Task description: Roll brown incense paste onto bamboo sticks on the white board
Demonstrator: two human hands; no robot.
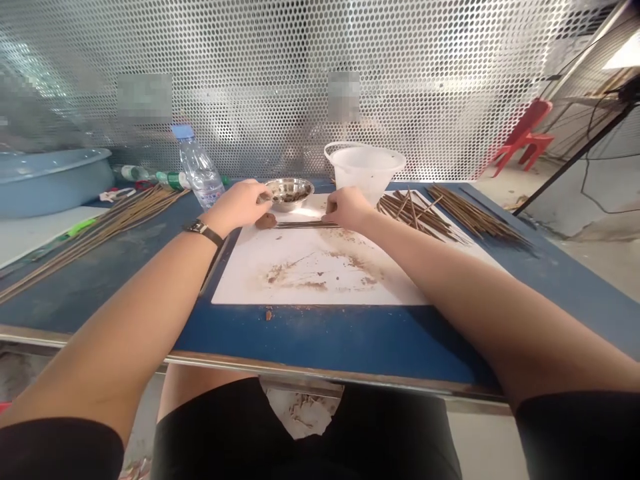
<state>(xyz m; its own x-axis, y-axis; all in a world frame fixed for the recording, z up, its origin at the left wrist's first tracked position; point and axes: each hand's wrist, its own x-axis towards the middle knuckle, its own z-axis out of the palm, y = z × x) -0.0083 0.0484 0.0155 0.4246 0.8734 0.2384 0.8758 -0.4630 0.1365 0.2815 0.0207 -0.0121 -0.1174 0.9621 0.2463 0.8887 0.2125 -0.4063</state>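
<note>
My left hand (243, 203) is at the left side of a small metal bowl (289, 192) that holds dark brown bits. Its fingers are bent together by the rim, and what they hold, if anything, is hidden. Just below them a brown lump (266, 221) lies on the white board (310, 257). Several thin dark sticks (306, 225) lie crosswise on the board between my hands. My right hand (349, 208) is closed at their right end, in front of a white plastic bucket (367, 170). I cannot see what is between its fingertips.
Brown sticks (413, 212) lie beside the bucket, with another bundle (475, 217) farther right. At left are a water bottle (197, 163), long thin sticks (120, 217) and a blue basin (55, 180). A perforated metal panel (280, 87) stands behind. Brown crumbs (295, 273) dot the board.
</note>
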